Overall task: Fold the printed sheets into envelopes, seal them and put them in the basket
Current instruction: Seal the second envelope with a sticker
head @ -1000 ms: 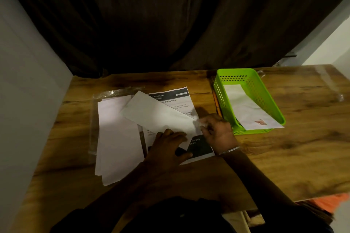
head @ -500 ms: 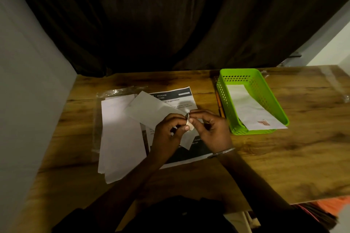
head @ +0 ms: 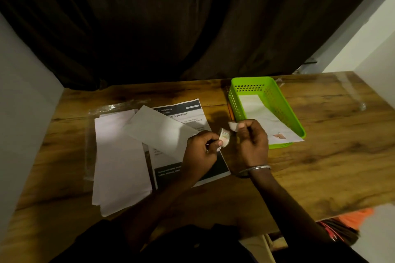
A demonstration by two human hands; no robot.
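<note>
Head view. Left hand (head: 201,152) raised off the wooden surface (head: 320,156), thumb and fingers (head: 213,142) curled round a small tape roll (head: 224,137) and pinching it. Right hand (head: 254,143) just beside, fingertips (head: 242,126) pressed together on a pale strip of tape (head: 233,125), slightly above and right of the roll; link between strip and roll unclear. Silver bangle (head: 257,168) on the right wrist.

Directly left of the left fingers, a loose envelope (head: 160,132), white, lying slantwise across the printed sheet (head: 188,111), its near end hidden under that hand. Further left of those fingers, a stack of blank envelopes (head: 119,156) on a clear plastic sleeve (head: 88,141).

Just beyond and right of the right fingers, the green basket (head: 284,113), holding a second envelope (head: 258,111) with a small reddish sticker (head: 279,135) at its near end. Well beyond both hands, a dark curtain (head: 192,17).
</note>
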